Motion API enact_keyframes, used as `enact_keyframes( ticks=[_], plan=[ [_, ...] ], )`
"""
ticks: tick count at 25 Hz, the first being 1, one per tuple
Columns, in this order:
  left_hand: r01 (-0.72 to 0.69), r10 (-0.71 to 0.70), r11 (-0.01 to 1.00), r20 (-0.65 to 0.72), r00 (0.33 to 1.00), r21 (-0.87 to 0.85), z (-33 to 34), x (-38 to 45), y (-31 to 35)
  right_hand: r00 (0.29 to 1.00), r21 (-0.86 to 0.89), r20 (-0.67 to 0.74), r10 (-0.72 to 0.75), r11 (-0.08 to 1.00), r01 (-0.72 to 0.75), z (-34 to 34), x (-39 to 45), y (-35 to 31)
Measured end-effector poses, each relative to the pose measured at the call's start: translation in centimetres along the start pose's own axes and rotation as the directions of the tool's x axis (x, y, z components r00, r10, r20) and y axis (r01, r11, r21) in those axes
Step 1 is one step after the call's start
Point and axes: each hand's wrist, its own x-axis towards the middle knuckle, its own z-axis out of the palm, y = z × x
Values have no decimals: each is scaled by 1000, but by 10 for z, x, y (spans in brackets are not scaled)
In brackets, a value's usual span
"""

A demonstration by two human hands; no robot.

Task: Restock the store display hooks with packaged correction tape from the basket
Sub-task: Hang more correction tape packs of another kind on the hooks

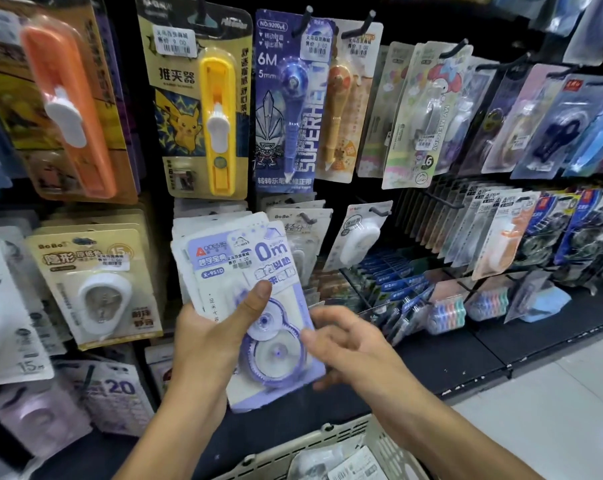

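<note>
The left hand [211,336] holds a small stack of correction tape packs [248,292] in front of the display wall, with the thumb pressed flat on the front card and the other fingers hidden behind the stack. The right hand [341,344] is beside the lower right edge of the stack; its fingers are loosely curled and touch or almost touch the front pack, but I cannot tell if they pinch it. These packs look light: a thin stiff card with a clear plastic blister over the purple dispenser. The blister is smooth and may slip, so I think it is better to take one pack by the card edges, and to keep the top hole free for the hook [305,216] just behind. More stock lies in the basket [390,445] below the arms.
</note>
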Motion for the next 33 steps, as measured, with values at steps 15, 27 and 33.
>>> enact_keyframes(
  ticks=[15, 27, 33],
  plan=[
    [54, -54, 998, 4, 999, 40, -4, 3, -12, 744, 127, -667, -42, 977, 169, -153, 12, -37],
    [-8, -4, 970, 51, 999, 242, 0, 0, -20, 418, -56, -898, -138, 977, 203, -196, 12, -27],
    [-147, 108, 897, 117, 987, 417, -1, -3, -18, 399, -63, -908, -130, 982, 176, -184, 13, -26]
  ],
)
